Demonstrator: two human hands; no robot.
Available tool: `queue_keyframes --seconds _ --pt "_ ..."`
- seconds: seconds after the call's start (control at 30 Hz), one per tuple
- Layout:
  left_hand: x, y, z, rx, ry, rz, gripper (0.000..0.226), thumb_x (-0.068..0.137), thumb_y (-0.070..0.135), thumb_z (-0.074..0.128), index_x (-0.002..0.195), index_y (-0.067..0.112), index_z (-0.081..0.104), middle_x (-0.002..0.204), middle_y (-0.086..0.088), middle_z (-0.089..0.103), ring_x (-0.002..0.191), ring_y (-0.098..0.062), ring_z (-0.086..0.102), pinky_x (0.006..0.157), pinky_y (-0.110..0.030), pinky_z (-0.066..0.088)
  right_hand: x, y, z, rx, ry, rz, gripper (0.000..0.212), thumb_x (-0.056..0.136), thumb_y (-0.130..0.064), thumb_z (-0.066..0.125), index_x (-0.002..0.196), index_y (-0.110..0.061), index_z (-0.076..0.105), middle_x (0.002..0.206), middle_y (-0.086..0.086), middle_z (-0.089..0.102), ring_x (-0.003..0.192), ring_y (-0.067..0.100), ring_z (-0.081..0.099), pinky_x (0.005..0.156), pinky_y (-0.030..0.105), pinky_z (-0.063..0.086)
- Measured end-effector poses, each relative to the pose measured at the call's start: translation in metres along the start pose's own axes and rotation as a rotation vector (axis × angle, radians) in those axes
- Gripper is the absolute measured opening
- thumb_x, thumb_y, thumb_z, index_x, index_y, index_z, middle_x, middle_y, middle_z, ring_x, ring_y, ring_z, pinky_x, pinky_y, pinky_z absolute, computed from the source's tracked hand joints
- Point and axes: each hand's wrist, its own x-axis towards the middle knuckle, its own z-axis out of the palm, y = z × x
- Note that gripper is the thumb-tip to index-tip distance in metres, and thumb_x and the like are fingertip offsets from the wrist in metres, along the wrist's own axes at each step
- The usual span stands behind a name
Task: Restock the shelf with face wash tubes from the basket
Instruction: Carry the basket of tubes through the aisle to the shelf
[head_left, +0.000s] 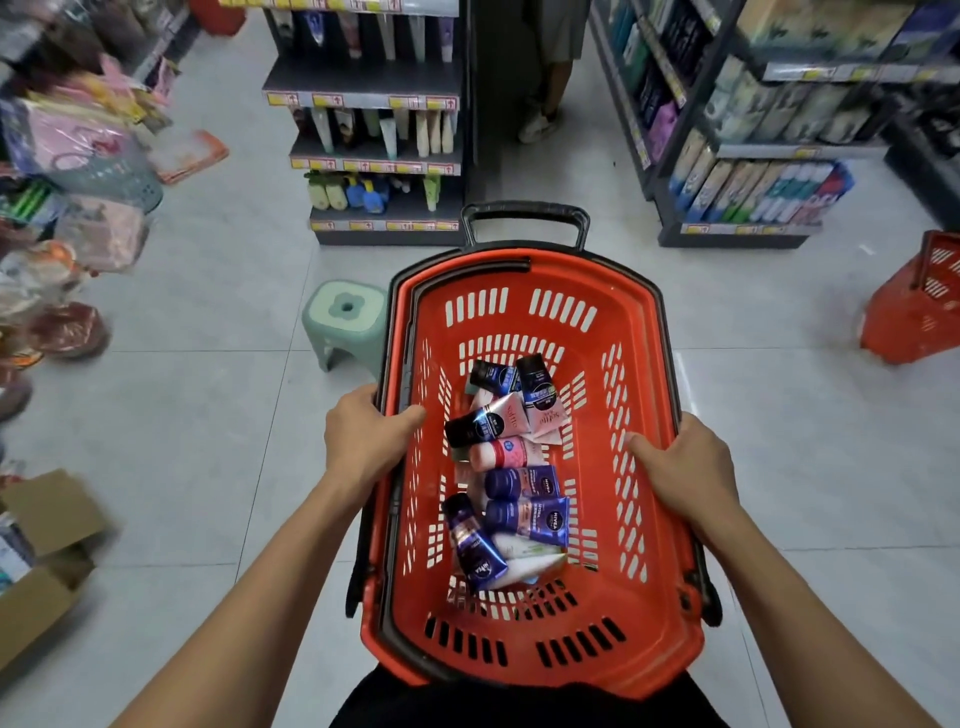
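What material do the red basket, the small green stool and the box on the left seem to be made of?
The red basket looks like moulded plastic with a slight sheen: slotted walls, rounded rim. The green stool also seems plastic, matte, in one smooth piece. The box looks like brown cardboard, dull, with folded open flaps.

Red basket (649, 467), mint-green stool (332, 338)

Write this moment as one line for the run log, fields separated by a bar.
stage: carrying | left hand: grips basket rim | right hand: grips opposite rim | face wash tubes: all in basket | shelf: ahead, not reached
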Motion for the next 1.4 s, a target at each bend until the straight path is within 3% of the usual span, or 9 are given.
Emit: queue_keyframes --seconds 0.37,0.83,1.1,1.27,1.4 --pt "0.139 0.076 0.052 0.067 0.027 0.001 0.041 0.082 0.052 0.08 0.107 0.023 0.066 0.089 0.005 0.078 0.073 -0.013 0.078 0.08 -0.043 0.065 0.161 -0.033 0.002 0.067 -0.045 0.039 0.053 0.09 -0.053 0.067 0.124 -0.013 0.055 0.112 0.007 0.069 0.082 0.022 0.066 0.079 0.038 0.056" --pt "0.28 0.205 0.146 0.028 0.082 -0.046 0.04 0.084 0.05 0.079 0.106 0.02 0.064 0.087 0.003 0.079 0.071 -0.014 0.078 0.076 -0.043 0.065 0.386 -0.078 -0.063 0.073 -0.087 -0.023 0.037 0.09 -0.046 0.07 0.108 -0.018 0.054 0.1 0.001 0.065 0.079 0.02 0.062 0.073 0.032 0.05" --pt "0.358 0.247 0.165 0.026 0.082 -0.056 0.034 0.086 0.045 0.079 0.105 0.02 0.066 0.086 0.005 0.078 0.071 -0.013 0.078 0.075 -0.044 0.065 0.47 -0.11 -0.062 0.065 -0.096 0.003 0.037 0.089 -0.048 0.07 0.106 -0.017 0.056 0.097 0.0 0.066 0.08 0.021 0.066 0.074 0.035 0.054" --pt "0.428 0.271 0.168 0.063 0.063 -0.049 0.026 0.086 0.043 0.078 0.098 0.024 0.063 0.085 0.005 0.078 0.07 -0.013 0.077 0.074 -0.04 0.065 0.522 -0.144 -0.047 0.038 -0.092 0.038 0.038 0.09 -0.046 0.069 0.107 -0.017 0.053 0.097 0.0 0.063 0.074 0.017 0.06 0.071 0.031 0.049" --pt "0.49 0.289 0.156 0.06 0.028 -0.056 0.033 0.088 0.044 0.077 0.106 0.02 0.064 0.09 0.004 0.078 0.072 -0.015 0.078 0.076 -0.037 0.064 0.566 -0.186 -0.033 0.021 -0.092 0.051 0.048 0.09 -0.05 0.068 0.117 -0.013 0.055 0.104 0.004 0.066 0.078 0.02 0.063 0.076 0.035 0.053"
